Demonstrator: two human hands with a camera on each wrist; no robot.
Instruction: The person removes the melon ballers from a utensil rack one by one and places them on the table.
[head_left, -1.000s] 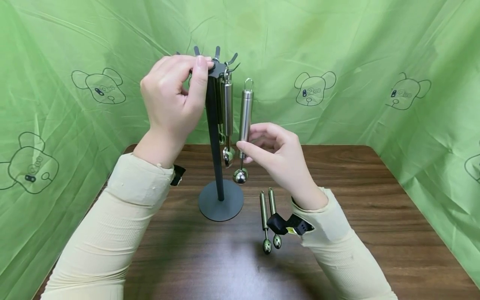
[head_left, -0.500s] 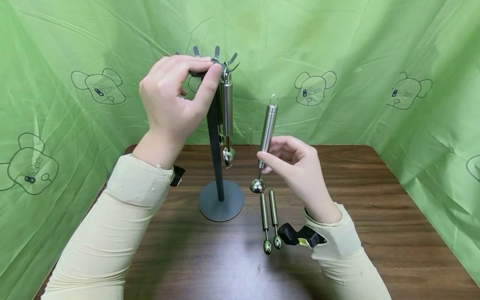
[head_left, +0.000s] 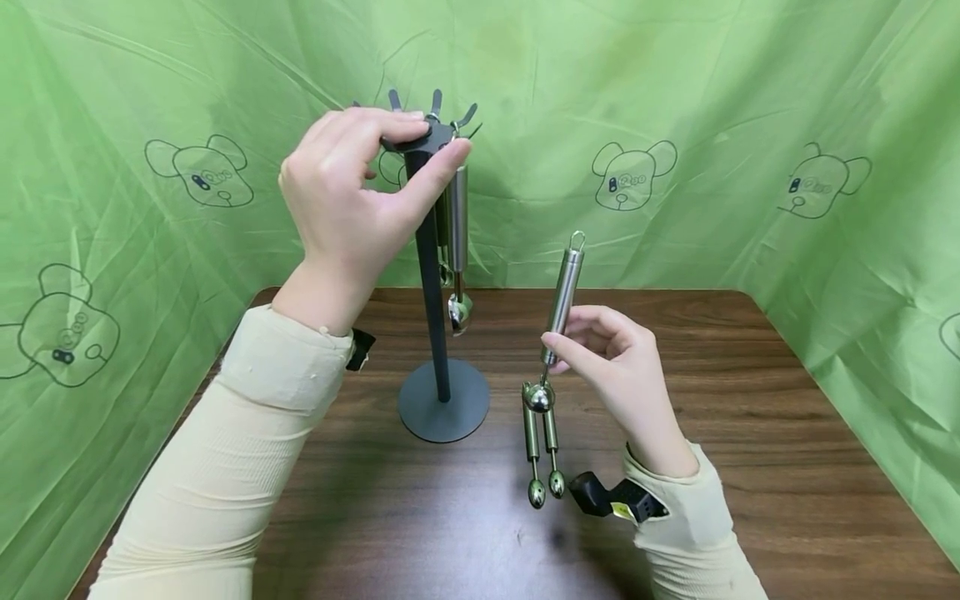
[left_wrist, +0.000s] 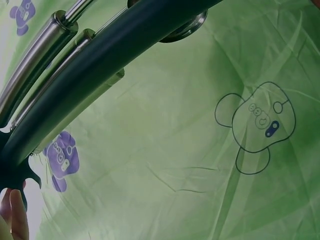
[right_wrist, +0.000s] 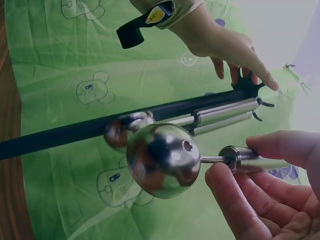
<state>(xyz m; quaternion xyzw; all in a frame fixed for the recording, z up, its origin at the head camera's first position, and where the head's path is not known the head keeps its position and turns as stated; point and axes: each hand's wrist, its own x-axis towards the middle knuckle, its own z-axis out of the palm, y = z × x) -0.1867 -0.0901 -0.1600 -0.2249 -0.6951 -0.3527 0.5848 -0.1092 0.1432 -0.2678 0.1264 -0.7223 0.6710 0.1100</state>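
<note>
My right hand [head_left: 618, 362] pinches the lower handle of a steel melon baller [head_left: 564, 292] between thumb and fingers. It tilts with its wire loop up and its round scoop down; the right wrist view shows a small hole in that scoop [right_wrist: 162, 160]. At the top of a dark metal utensil rack [head_left: 427, 283], my left hand [head_left: 341, 179] holds the hooked head, fingers on top and thumb stretched across the front hooks. Steel scoop tools [head_left: 459, 221] hang there, partly hidden behind the thumb and pole. Two slimmer scoops [head_left: 531, 442] lie on the table below the melon baller.
The rack's round base [head_left: 444, 408] stands on a dark wooden table [head_left: 750, 433]. Green cloth [head_left: 525, 67] with bear-face drawings encloses the back and sides. Upturned hooks [head_left: 437, 102] stick out around the rack's head.
My right hand has carried the melon baller away from the rack, rightward and down, tilting it more. My left thumb has slid right across the hooks, while that hand stays on the rack.
</note>
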